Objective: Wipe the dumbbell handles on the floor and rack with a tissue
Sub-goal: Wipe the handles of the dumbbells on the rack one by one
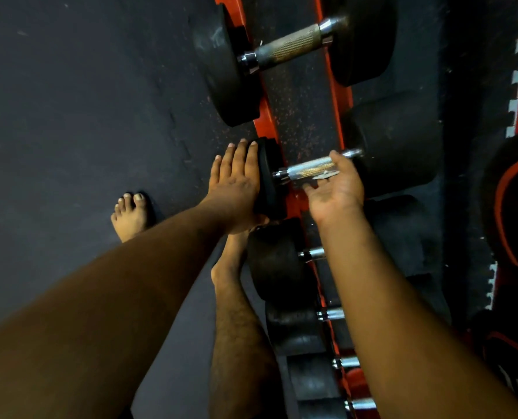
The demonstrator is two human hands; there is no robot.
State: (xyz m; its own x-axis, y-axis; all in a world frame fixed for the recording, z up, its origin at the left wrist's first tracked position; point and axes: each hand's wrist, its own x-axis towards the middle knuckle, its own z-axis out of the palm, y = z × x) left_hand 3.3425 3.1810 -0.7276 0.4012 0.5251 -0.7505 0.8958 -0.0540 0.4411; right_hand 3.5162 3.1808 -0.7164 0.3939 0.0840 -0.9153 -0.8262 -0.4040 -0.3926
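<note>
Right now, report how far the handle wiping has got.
Nothing visibly finished. In hand: the right hand wipes the second dumbbell's handle with the tissue, while the left hand steadies its end. Possibly left: the big dumbbell above and the nearer ones.

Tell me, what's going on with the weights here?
A person is bent over a red rack of black dumbbells. Their left hand lies flat against one end of a dumbbell, steadying it. Their right hand, palm up, cups that dumbbell's shiny handle with a small scrap of tissue against it, apparently wiping it. Their bare feet stand on the dark floor mat.
</note>
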